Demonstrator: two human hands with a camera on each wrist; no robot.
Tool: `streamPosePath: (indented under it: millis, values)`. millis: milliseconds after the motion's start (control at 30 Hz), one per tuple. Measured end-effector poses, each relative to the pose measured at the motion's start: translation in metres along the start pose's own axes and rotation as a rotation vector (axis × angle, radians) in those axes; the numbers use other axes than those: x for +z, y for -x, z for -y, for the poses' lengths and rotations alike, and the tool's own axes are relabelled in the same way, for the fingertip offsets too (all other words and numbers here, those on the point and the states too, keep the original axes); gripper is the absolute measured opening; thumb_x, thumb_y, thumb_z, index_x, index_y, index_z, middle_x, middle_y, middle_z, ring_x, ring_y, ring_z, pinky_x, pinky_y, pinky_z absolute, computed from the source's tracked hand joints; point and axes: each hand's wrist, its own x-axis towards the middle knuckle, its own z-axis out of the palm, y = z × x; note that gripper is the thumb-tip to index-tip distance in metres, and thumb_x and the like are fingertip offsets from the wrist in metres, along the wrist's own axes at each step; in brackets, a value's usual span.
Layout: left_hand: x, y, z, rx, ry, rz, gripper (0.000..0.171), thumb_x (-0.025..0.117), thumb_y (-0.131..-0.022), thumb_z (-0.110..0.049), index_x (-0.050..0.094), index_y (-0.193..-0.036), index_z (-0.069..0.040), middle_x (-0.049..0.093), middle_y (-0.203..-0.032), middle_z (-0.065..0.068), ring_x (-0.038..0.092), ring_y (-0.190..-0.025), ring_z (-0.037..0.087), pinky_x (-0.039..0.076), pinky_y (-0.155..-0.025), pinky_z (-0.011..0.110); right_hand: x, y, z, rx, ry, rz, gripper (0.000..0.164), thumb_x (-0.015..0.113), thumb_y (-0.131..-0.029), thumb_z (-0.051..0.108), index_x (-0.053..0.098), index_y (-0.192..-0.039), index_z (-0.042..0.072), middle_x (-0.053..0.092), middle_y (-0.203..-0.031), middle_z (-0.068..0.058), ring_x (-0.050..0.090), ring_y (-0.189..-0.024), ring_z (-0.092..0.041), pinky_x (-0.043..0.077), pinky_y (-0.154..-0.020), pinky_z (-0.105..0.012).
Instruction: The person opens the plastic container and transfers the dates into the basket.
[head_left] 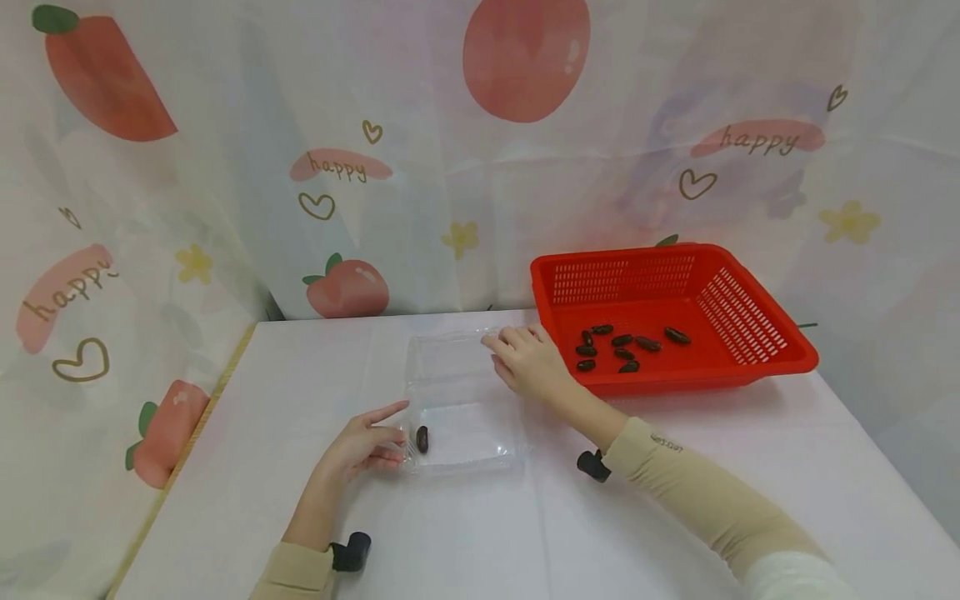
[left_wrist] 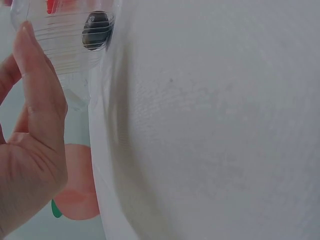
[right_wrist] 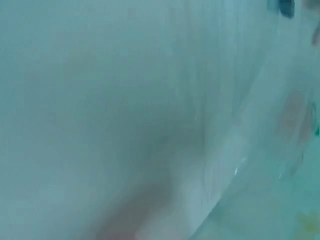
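A clear plastic box (head_left: 465, 429) lies on the table with its lid (head_left: 446, 358) folded back toward the wall. One dark brown, glossy oval piece (head_left: 422, 439), like a date, sits at the box's left end; the left wrist view shows this dark piece (left_wrist: 96, 30) through the ribbed wall. My left hand (head_left: 367, 442) touches that left end with fingers extended. Over the lid's right side is my right hand (head_left: 528, 358), its fingers loosely bent and nothing visible in them. The right wrist view is blurred.
A red plastic basket (head_left: 772, 367) with slotted sides stands at the back right, holding several similar dark pieces (head_left: 648, 343). White cloth covers the table (head_left: 300, 367). A printed curtain (head_left: 420, 100) hangs behind and at the left.
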Motion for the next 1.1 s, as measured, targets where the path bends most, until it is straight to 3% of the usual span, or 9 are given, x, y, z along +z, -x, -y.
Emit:
streamPosePath:
  millis: [333,500,900,1100]
  values:
    - [0.0,0.001,-0.001,-0.008,-0.005,-0.014,0.055,0.06,-0.083,-0.004,0.048,-0.134,-0.015,0.062,-0.077,0.009,0.06,-0.05,0.015,0.055,-0.052,0.028,0.024,-0.003,0.049,-0.165,0.011,-0.024,0.023,0.063,-0.081,0.017,0.063,-0.104,0.017,0.059,-0.084,-0.001,0.057,-0.077,-0.019,0.046,-0.075,-0.032]
    - [0.001,0.001,-0.001,-0.001,-0.005,-0.001,0.055,0.06,-0.083,-0.005,0.047,-0.135,-0.015,0.062,-0.078,0.009,0.061,-0.05,0.015,0.055,-0.053,0.028,0.034,-0.004,0.067,-0.203,0.014,0.023,0.023,0.063,-0.082,0.018,0.063,-0.105,0.018,0.057,-0.084,0.001,0.056,-0.079,-0.018,0.046,-0.077,-0.031]
    - [0.0,0.001,0.0,0.002,0.008,0.002,0.056,0.06,-0.082,-0.003,0.047,-0.135,-0.014,0.062,-0.077,0.008,0.061,-0.05,0.015,0.055,-0.052,0.028,0.053,-0.003,0.081,-0.267,0.083,0.151,0.024,0.062,-0.083,0.021,0.059,-0.107,0.023,0.055,-0.088,0.004,0.055,-0.081,-0.014,0.042,-0.075,-0.028]
    - [0.0,-0.001,0.0,0.003,0.01,0.01,0.056,0.06,-0.082,-0.003,0.046,-0.135,-0.014,0.063,-0.077,0.008,0.061,-0.051,0.014,0.055,-0.052,0.027,0.052,0.001,0.081,-0.293,0.086,0.272,0.025,0.061,-0.084,0.024,0.058,-0.109,0.026,0.055,-0.096,0.003,0.055,-0.085,-0.014,0.043,-0.078,-0.029]
